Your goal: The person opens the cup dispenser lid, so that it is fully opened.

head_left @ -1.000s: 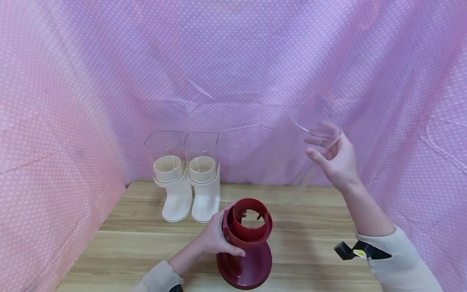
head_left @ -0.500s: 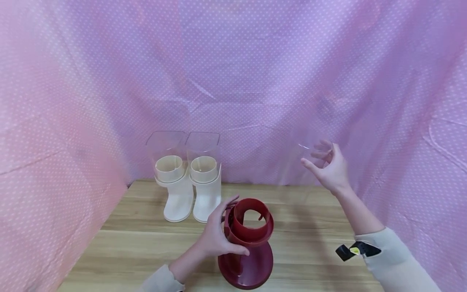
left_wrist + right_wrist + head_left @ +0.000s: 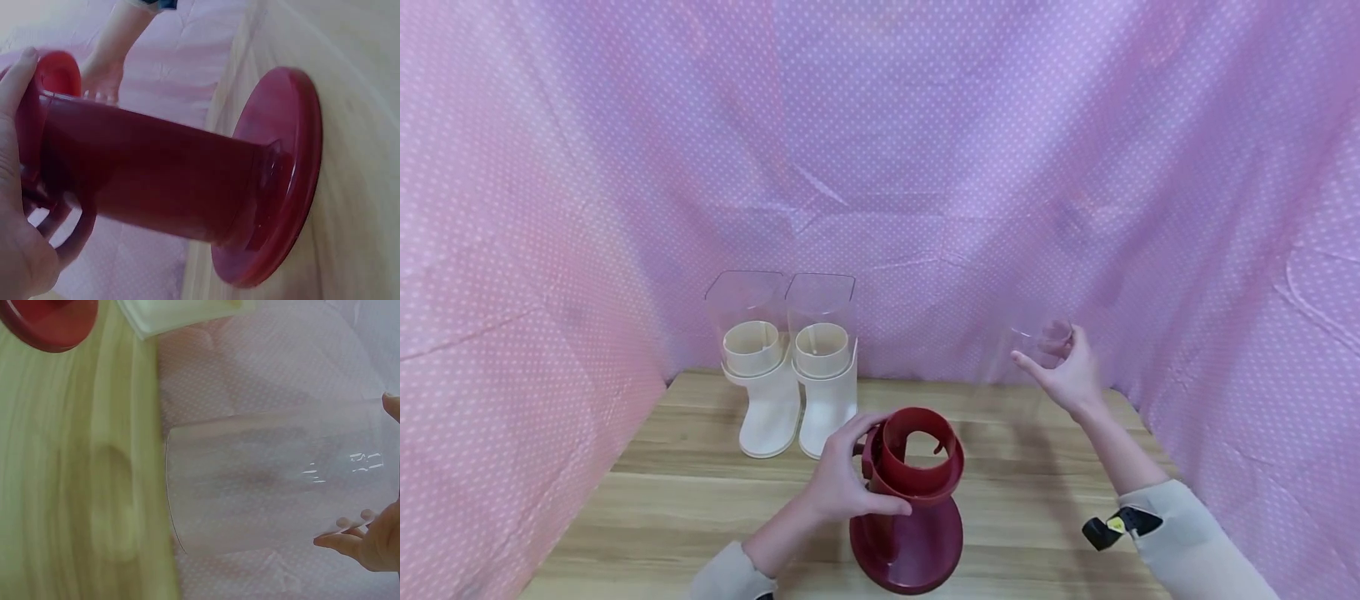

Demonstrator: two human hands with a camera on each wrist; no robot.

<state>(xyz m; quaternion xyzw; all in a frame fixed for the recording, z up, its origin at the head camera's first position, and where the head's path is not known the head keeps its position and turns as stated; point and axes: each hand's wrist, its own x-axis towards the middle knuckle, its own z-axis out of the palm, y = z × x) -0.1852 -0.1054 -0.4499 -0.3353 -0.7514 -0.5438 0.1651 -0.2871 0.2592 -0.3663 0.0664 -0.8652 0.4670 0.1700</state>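
A dark red dispenser stand [image 3: 917,542] with a round foot and a ring-shaped open top stands on the table, near the front. My left hand [image 3: 842,479] grips it by the upper part, thumb in front and fingers behind. At the right, my right hand [image 3: 1067,375] holds a clear plastic cylinder [image 3: 275,478] near its upper end, thumb on one side and fingers on the other. In the right wrist view the cylinder's lower rim appears a little above the table. The head view shows it only faintly against the cloth.
Two cream dispensers [image 3: 767,417] with clear square containers [image 3: 820,304] stand side by side at the back left of the wooden table [image 3: 700,500]. Pink dotted cloth [image 3: 880,167] hangs behind and at both sides.
My right hand has lowered the clear cylinder toward the back right of the table and brought it more upright. The left hand keeps its hold on the red stand, which stays about where it was.
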